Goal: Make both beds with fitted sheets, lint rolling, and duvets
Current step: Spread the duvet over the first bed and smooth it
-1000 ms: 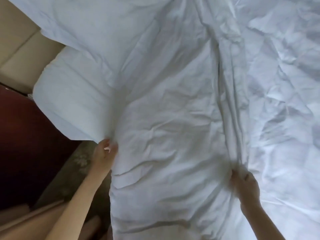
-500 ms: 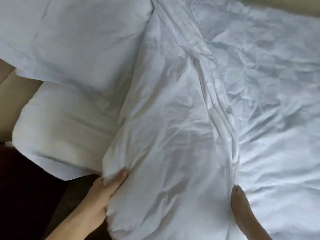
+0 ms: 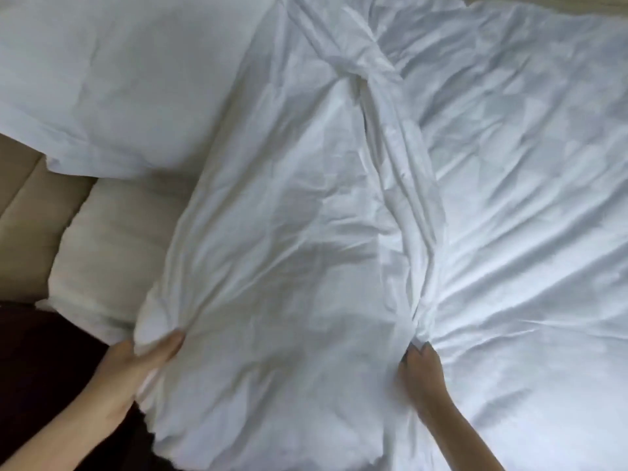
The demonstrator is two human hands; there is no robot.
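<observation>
A crumpled white duvet [image 3: 289,249] fills most of the view, spread over the bed. My left hand [image 3: 136,365] grips a bunched corner of it at the lower left, with the thumb on top of the fabric. My right hand [image 3: 419,372] pinches a gathered ridge of the duvet at the lower right, and folds radiate from that spot. A long twisted fold runs from the right hand up to the top centre. Two white pillows lie on the left: an upper pillow [image 3: 119,79] and a lower pillow [image 3: 108,246], part covered by the duvet.
A beige padded headboard [image 3: 27,215] shows at the left edge behind the pillows. Dark floor or furniture [image 3: 40,362] lies at the lower left, beside the bed.
The view has shifted so the pillows and duvet sit lower and further right. My left hand has gone from pinching the duvet edge to gripping a bunched corner. My right hand keeps its hold.
</observation>
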